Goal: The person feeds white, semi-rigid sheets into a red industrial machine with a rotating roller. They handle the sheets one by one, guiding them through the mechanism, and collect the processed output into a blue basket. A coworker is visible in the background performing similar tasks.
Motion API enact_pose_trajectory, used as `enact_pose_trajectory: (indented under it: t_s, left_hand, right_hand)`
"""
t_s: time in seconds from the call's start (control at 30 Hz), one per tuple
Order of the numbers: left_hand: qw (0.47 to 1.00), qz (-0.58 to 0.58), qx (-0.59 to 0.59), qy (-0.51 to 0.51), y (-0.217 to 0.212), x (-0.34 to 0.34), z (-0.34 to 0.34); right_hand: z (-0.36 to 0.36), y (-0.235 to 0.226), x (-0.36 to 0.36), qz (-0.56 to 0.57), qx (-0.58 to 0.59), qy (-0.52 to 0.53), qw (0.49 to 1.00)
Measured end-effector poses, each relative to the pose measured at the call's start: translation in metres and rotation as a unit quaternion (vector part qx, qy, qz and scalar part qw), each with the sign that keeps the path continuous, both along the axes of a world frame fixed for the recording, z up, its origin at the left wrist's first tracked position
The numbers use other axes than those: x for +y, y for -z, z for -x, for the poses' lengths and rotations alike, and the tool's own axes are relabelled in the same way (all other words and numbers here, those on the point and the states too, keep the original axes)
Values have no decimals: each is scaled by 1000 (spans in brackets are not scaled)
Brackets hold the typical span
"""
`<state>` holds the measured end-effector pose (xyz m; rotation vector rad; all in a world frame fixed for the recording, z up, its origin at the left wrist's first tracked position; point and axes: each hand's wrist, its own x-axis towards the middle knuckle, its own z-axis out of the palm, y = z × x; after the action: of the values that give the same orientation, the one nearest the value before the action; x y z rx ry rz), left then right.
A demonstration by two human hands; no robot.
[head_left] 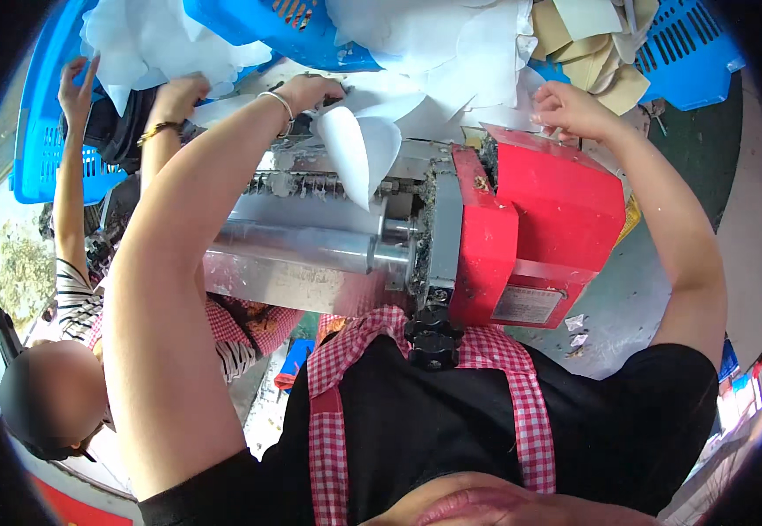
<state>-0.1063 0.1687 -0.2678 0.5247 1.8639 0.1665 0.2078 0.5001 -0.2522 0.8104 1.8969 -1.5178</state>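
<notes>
My left hand (pixel 309 89), with a bangle at the wrist, reaches over the far side of a roller machine (pixel 311 245). Its fingers bend downward beside a dark spot, and their tips are hidden. Just to its right, a white curved cut piece (pixel 344 151) hangs down toward the rollers, a second one overlapping it behind. Whether my left hand touches these pieces I cannot tell. Beyond the machine's red housing (pixel 560 197), my right hand (pixel 571 110) has its fingers closed on the edge of a thin white sheet piece (pixel 528 88) from a loose heap.
Blue plastic baskets (pixel 692 57) line the far side, with white pieces (pixel 438 39) and tan pieces (pixel 578 26) spilling over. At left, a co-worker's hands (pixel 179 98) are near another white pile. A black knob (pixel 433 337) juts toward my checked apron (pixel 530 412).
</notes>
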Motion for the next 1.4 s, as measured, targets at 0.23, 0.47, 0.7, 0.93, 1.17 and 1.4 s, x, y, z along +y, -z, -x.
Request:
enact_pose_trajectory:
  t_s: [0.23, 0.47, 0.7, 0.93, 1.17, 1.4]
  left_hand:
    - [984, -16, 75, -161, 6, 5, -16]
    - [997, -49, -30, -52, 15, 5, -4]
    - [983, -78, -86, -141, -7, -10, -14]
    - [981, -36, -188, 23, -38, 23, -4]
    - [994, -58, -91, 35, -43, 26, -14]
    - [995, -4, -46, 87, -56, 38, -17]
  right_hand:
    - [6, 11, -7, 58, -39, -18, 997]
    - [47, 19, -33, 45, -43, -110, 992]
    - [70, 18, -47, 131, -6, -60, 990]
    - [94, 15, -70, 134, 3, -66, 989]
    - [93, 2, -71, 143, 28, -49, 988]
    - [89, 15, -68, 142, 66, -74, 985]
